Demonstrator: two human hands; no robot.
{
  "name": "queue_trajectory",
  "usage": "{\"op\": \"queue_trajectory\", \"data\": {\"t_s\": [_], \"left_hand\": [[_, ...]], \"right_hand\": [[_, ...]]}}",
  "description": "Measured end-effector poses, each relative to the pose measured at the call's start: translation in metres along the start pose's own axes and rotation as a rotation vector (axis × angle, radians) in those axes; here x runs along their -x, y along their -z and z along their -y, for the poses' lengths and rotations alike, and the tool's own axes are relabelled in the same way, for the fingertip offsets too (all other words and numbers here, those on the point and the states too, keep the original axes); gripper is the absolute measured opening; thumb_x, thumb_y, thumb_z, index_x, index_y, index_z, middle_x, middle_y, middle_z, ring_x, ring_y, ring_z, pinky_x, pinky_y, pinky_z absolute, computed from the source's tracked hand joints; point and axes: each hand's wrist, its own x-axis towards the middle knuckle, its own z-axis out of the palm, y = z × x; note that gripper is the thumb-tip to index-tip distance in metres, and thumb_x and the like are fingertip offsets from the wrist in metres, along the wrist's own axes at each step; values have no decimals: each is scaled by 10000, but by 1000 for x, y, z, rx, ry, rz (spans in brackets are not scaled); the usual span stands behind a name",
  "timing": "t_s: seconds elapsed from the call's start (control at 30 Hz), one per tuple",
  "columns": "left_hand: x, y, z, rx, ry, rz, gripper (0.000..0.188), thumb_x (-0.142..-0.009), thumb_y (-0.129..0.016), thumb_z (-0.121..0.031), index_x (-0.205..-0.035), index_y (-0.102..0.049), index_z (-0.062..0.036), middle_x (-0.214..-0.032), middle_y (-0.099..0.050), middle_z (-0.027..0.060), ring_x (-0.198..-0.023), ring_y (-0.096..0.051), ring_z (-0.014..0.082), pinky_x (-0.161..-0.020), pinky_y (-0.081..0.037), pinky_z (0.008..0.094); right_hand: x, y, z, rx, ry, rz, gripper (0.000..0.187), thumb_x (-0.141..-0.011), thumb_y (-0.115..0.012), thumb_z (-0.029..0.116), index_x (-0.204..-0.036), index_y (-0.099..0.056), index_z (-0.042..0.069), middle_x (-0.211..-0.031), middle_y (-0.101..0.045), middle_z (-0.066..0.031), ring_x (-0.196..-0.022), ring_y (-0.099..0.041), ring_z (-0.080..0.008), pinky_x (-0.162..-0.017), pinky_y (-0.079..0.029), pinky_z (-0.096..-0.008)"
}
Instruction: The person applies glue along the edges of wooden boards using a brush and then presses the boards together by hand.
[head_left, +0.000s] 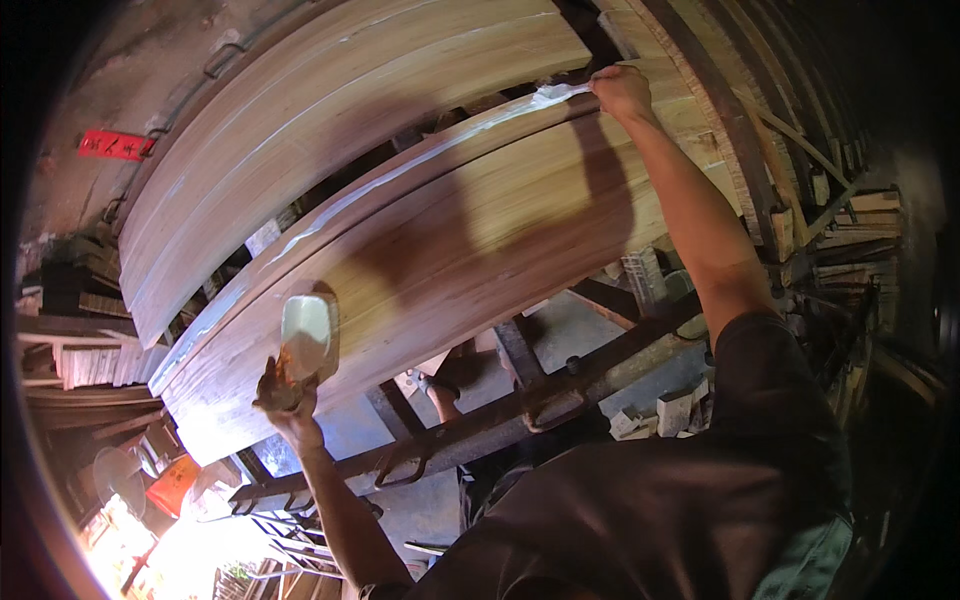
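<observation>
My left hand (288, 396) holds up a white, rounded-rectangular container (311, 332) by its near end, above the left part of a wooden panel (500, 240). Whitish stuff shows inside it. Far to the right, my right hand (622, 92) is closed on a spreader or brush (562, 94), whose white-coated end touches the panel's far edge strip. Its exact kind is hard to tell. A streak of white glue-like paste (390, 180) runs along that strip, down to the panel's left end. My arms cast shadows on the wood.
Another wide wooden panel (350, 110) lies beyond, across a dark gap. A metal rack bar (470, 430) with hooked handles runs between me and the panel. Stacked timber (870, 240) stands at right, wood offcuts (675, 410) below. A red tag (112, 145) is at far left.
</observation>
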Motion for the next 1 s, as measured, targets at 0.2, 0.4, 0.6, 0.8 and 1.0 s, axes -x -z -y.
{"op": "queue_trajectory", "data": {"t_s": [0.2, 0.4, 0.6, 0.8, 1.0], "left_hand": [[11, -5, -21, 189, 268, -27, 760, -680, -720, -82, -1398, -490, 11, -1236, -548, 109, -1104, -565, 259, -985, -485, 402], [19, -14, 2, 148, 225, -181, 731, -724, -771, -74, -1396, -493, -5, -1399, -438, 149, -1268, -456, 296, -1127, -331, 429], [16, -13, -1, 113, 224, -116, 653, -736, -805, -136, -1327, -554, -14, -1304, -469, 127, -1204, -469, 287, -1064, -365, 427], [11, -4, -21, -63, 261, -58, 721, -703, -827, -176, -1336, -528, -2, -1265, -539, 125, -1183, -509, 288, -1038, -415, 430], [8, 10, -17, 74, 285, -59, 748, -646, -823, -95, -1333, -541, -2, -1249, -550, 111, -1132, -548, 260, -967, -474, 387]], "right_hand": [[-45, 37, -42, 189, -16, -181, 228, -872, -598, 253, -971, -717, 85, -927, -725, -173, -880, -705, -344, -811, -565, -443], [-35, 55, -60, 409, 311, -491, 306, -790, -663, 198, -1073, -711, 91, -925, -714, -204, -882, -694, -387, -781, -559, -482], [95, -41, 12, 25, 503, -178, 170, -814, -658, 157, -946, -648, 52, -909, -685, -189, -838, -673, -388, -744, -549, -462], [96, -67, 42, -121, 358, 99, 126, -787, -696, 163, -866, -657, 73, -836, -700, -161, -799, -679, -351, -735, -542, -444], [-44, 43, -48, 165, 90, -325, 143, -809, -649, 154, -873, -746, 69, -814, -727, -120, -788, -710, -262, -724, -554, -382]]}}
